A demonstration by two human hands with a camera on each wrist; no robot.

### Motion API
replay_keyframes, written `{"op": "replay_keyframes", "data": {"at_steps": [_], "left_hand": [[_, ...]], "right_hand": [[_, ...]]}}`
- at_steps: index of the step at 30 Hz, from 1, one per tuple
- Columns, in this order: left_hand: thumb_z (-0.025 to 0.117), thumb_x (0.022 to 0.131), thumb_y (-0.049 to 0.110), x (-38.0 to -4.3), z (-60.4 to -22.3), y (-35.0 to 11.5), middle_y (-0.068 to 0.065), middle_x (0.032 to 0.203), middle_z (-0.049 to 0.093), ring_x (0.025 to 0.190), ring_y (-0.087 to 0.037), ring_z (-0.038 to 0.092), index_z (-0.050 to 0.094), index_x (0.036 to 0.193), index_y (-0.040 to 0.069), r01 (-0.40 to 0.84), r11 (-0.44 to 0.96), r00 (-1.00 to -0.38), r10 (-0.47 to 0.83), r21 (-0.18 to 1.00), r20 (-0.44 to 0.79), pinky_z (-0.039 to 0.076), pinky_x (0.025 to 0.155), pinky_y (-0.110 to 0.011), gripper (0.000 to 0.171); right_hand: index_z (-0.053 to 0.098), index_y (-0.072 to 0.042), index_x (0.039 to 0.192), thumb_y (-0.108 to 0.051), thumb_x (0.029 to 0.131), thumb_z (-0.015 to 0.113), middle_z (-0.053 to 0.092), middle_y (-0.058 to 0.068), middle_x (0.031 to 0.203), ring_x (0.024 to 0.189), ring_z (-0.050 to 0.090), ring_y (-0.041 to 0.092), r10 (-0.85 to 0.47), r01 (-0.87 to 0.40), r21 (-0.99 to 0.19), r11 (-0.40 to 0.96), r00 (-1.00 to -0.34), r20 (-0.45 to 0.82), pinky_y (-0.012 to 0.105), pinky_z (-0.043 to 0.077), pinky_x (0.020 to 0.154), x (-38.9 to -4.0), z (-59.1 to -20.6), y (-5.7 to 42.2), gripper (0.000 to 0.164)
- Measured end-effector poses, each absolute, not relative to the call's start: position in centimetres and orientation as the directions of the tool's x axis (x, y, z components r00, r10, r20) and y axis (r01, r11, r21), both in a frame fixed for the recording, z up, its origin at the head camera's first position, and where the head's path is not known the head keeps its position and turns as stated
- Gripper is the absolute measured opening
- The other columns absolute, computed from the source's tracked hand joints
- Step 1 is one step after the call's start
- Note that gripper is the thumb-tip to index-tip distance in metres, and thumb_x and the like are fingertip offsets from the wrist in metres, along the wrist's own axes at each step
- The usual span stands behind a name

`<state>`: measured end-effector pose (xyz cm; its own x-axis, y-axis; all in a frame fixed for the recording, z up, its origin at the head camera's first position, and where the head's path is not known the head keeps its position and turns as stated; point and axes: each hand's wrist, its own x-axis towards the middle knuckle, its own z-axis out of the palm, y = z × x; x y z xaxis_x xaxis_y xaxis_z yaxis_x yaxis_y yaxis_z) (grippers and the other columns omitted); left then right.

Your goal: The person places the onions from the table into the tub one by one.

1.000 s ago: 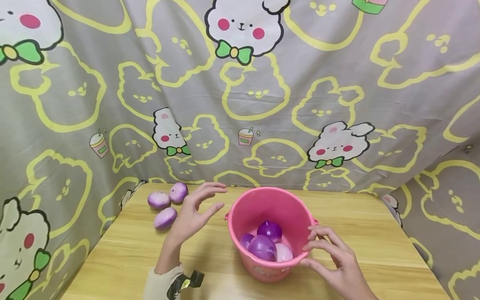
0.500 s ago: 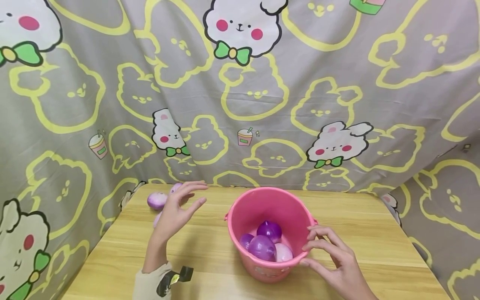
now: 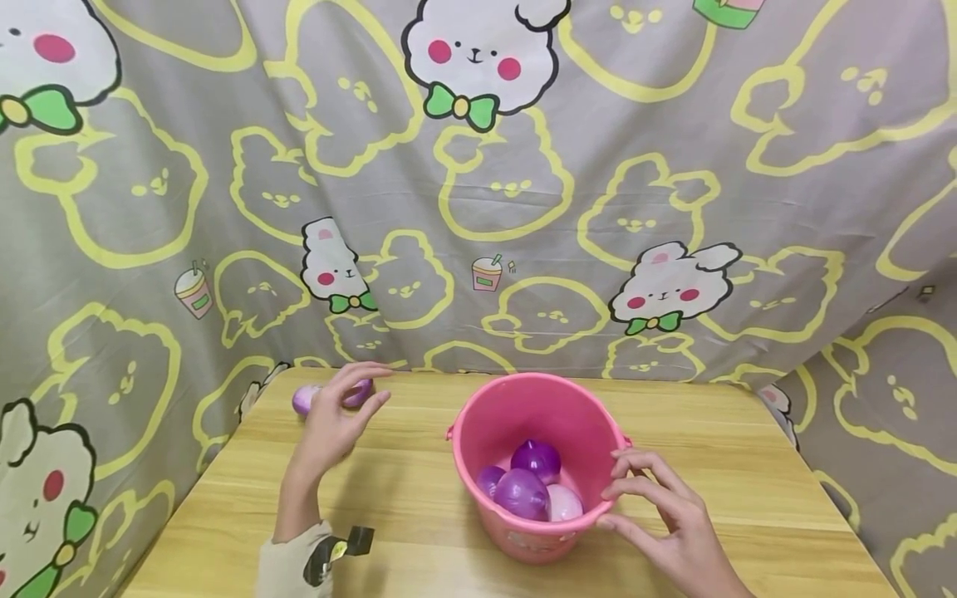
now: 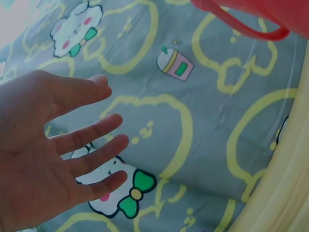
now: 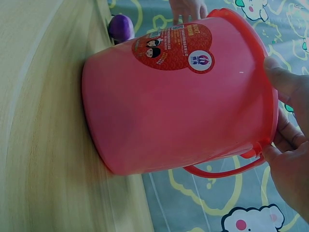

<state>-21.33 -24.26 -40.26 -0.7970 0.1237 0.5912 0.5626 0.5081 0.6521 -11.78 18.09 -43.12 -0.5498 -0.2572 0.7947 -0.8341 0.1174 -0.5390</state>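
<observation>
My right hand (image 3: 665, 507) grips the rim of a pink bucket (image 3: 516, 544) at its right side, the thumb and fingers at the edge. Inside the bucket lie several purple onions (image 3: 523, 495), one of them paler. My left hand (image 3: 336, 423) is in the air left of the bucket, fingers spread and slightly bent, with nothing in its grasp; the left wrist view shows its bare palm. Two purple onions, one on the left (image 3: 302, 399) and one on the right (image 3: 359, 393), show partly behind that hand at the table's back left. A third is hidden by the hand.
The wooden table (image 3: 419, 498) reaches back to a grey curtain (image 3: 523, 324) with yellow outlines and white cartoon animals. A thin red handle (image 5: 224, 172) hangs at the bucket's side. A black device (image 3: 329, 552) is strapped to my left sleeve.
My left hand has moved left, away from the bucket, and now overlaps the onions on the table in the head view. The right hand and bucket have stayed in place.
</observation>
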Motion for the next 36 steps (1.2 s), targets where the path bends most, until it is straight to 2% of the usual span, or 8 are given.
{"op": "replay_keyframes", "data": {"at_steps": [9, 13, 20, 27, 36], "left_hand": [[0.075, 0.094, 0.006, -21.3, -40.7, -26.3, -0.012, 0.129, 0.065, 0.12, -0.029, 0.059, 0.071, 0.122, 0.007, 0.48, 0.553, -0.844, 0.082, 0.68, 0.53, 0.052, 0.098, -0.052, 0.028], [0.075, 0.094, 0.005, -21.7, -41.1, -26.8, -0.018, 0.131, 0.063, 0.12, -0.037, 0.058, 0.07, 0.122, 0.001, 0.464, 0.573, -0.85, 0.073, 0.676, 0.521, 0.05, 0.097, -0.064, 0.029], [0.079, 0.089, 0.003, -22.3, -42.0, -27.3, -0.023, 0.128, 0.063, 0.12, -0.044, 0.058, 0.07, 0.118, -0.002, 0.445, 0.647, -0.837, 0.054, 0.62, 0.544, 0.048, 0.099, -0.061, 0.031], [0.08, 0.086, 0.001, -22.5, -42.8, -28.2, -0.026, 0.124, 0.065, 0.119, -0.049, 0.055, 0.073, 0.114, 0.0, 0.414, 0.7, -0.832, 0.032, 0.582, 0.553, 0.034, 0.103, -0.062, 0.029], [0.079, 0.087, 0.001, -22.6, -43.4, -29.1, -0.025, 0.117, 0.067, 0.116, -0.047, 0.055, 0.074, 0.111, -0.001, 0.383, 0.718, -0.845, 0.018, 0.581, 0.534, 0.034, 0.102, -0.063, 0.025]], "right_hand": [[0.073, -0.005, 0.105, 0.011, 0.072, 0.086, 0.06, 0.017, 0.116, 0.126, 0.053, 0.023, -0.256, -0.843, -0.529, 0.102, -0.536, 0.805, 0.029, 0.042, 0.113, -11.9, -43.0, 17.9, 0.038], [0.073, -0.005, 0.105, 0.009, 0.074, 0.086, 0.061, 0.017, 0.115, 0.126, 0.053, 0.023, -0.255, -0.847, -0.522, 0.096, -0.528, 0.81, 0.03, 0.041, 0.114, -12.0, -43.0, 18.0, 0.036], [0.073, -0.002, 0.105, 0.006, 0.077, 0.085, 0.061, 0.018, 0.116, 0.126, 0.054, 0.024, -0.256, -0.865, -0.499, 0.061, -0.497, 0.829, 0.031, 0.04, 0.116, -12.5, -43.0, 18.1, 0.031], [0.073, -0.004, 0.105, 0.011, 0.073, 0.085, 0.06, 0.017, 0.116, 0.126, 0.053, 0.023, -0.26, -0.846, -0.527, 0.082, -0.529, 0.808, 0.029, 0.043, 0.112, -12.1, -42.8, 18.0, 0.037], [0.073, -0.007, 0.105, 0.012, 0.072, 0.086, 0.06, 0.015, 0.115, 0.127, 0.052, 0.022, -0.261, -0.831, -0.542, 0.129, -0.555, 0.79, 0.028, 0.044, 0.11, -11.8, -42.7, 18.1, 0.04]]}}
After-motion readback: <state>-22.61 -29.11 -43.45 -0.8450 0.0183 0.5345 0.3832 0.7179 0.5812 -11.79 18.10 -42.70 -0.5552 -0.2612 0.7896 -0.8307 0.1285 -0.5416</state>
